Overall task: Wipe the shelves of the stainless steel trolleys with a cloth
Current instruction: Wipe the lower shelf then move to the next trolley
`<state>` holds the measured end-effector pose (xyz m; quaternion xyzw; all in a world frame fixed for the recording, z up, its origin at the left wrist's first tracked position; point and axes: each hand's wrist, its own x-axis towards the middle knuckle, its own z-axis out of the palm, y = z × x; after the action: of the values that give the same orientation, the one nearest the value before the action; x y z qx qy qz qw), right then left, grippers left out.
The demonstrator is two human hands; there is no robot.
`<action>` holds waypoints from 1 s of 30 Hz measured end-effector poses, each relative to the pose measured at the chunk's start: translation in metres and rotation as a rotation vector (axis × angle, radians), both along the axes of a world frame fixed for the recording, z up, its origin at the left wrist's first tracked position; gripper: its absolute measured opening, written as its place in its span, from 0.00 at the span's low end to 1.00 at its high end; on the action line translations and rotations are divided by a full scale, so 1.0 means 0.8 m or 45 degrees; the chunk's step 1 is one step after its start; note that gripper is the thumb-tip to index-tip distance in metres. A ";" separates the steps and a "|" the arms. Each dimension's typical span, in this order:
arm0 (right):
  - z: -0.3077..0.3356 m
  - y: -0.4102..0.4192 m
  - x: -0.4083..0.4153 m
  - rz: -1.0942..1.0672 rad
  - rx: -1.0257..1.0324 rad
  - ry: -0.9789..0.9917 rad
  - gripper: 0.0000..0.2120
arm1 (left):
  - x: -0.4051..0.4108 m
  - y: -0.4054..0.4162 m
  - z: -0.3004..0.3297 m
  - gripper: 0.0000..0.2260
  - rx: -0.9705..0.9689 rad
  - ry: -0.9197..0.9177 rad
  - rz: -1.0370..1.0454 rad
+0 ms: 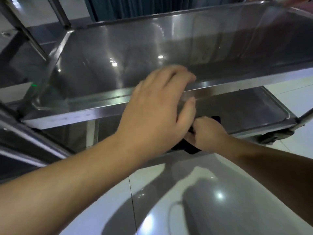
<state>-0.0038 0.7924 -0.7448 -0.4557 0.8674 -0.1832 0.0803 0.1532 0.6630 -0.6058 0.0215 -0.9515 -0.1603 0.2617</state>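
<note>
No legible text, labels or numbers anywhere.

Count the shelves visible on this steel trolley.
2. The upper shelf lies under the left hand; the lower shelf sits beneath it, where the right hand holds a dark cloth. Others may be hidden.

A glossy white tiled floor (169, 209) fills the lower part of the view, with thin dark grout lines, bright spots of reflected ceiling light and soft grey shadows across it. At the top, behind everything else, hangs a dark teal pleated curtain (128, 6), beside a pale wall (40, 16) at upper left.
</note>
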 end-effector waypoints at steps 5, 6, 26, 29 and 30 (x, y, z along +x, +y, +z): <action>-0.011 -0.038 0.021 -0.043 0.017 0.020 0.20 | 0.086 -0.032 -0.066 0.16 -0.291 -0.057 -0.229; -0.015 -0.043 0.026 -0.070 -0.006 0.005 0.20 | 0.101 -0.039 -0.082 0.16 -0.283 -0.127 -0.228; -0.079 -0.186 0.138 0.043 -0.209 0.017 0.17 | 0.268 -0.190 -0.244 0.15 0.618 -0.341 0.843; -0.095 -0.214 0.167 0.078 -0.311 0.153 0.15 | 0.248 -0.206 -0.229 0.17 0.887 -0.083 0.817; -0.103 -0.222 0.180 0.075 -0.307 0.178 0.15 | 0.238 -0.208 -0.224 0.16 0.921 -0.022 0.774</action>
<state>0.1404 0.6152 -0.8271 -0.4989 0.8288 -0.2515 -0.0305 0.3434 0.4964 -0.7851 0.3903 -0.7872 -0.3975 0.2647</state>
